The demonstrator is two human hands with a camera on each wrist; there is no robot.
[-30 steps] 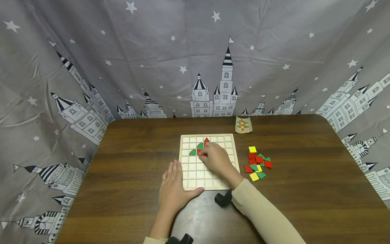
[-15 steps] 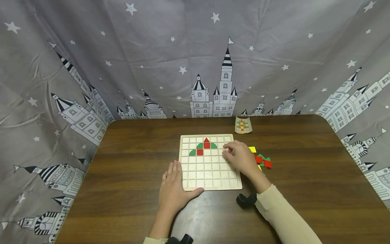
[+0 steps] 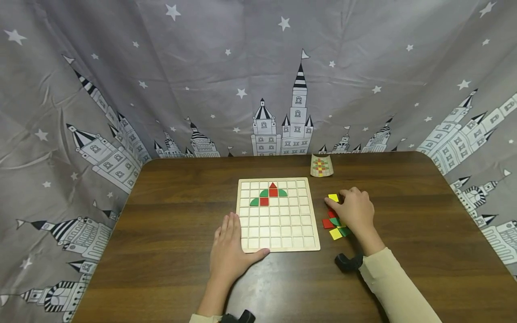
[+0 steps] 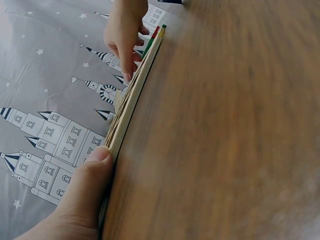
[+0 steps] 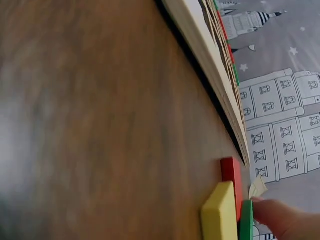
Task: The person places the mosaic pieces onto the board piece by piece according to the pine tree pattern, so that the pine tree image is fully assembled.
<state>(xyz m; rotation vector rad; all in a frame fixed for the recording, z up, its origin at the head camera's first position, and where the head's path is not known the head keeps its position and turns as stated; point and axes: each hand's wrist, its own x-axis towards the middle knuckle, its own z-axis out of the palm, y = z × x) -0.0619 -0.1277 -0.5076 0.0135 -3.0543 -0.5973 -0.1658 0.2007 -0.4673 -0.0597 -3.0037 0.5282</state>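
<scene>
A pale wooden grid board [image 3: 282,242] lies on the table with several pieces set in its upper rows: a red triangle [image 3: 273,185], red squares [image 3: 273,193] and green quarter-rounds [image 3: 282,193]. My left hand [image 3: 231,249] rests against the board's near left corner, fingers straight along its left side, thumb on the near edge [image 4: 100,154]. Right of the board, my right hand [image 3: 357,211] reaches down over a loose pile of pieces, thumb and fingertips spread apart. It hides part of the pile. Yellow [image 3: 335,233], red [image 3: 328,224] and green [image 3: 344,231] pieces show beside it.
A small curled pattern card [image 3: 322,166] stands at the back of the brown table [image 3: 181,193]. Behind hangs a grey curtain [image 3: 202,67] printed with castles and stars. Black straps [image 3: 348,263] sit at both wrists.
My right hand has moved right, from the board to the loose pile, uncovering a green quarter-round right of the upper red square. My left hand stays at the board's corner.
</scene>
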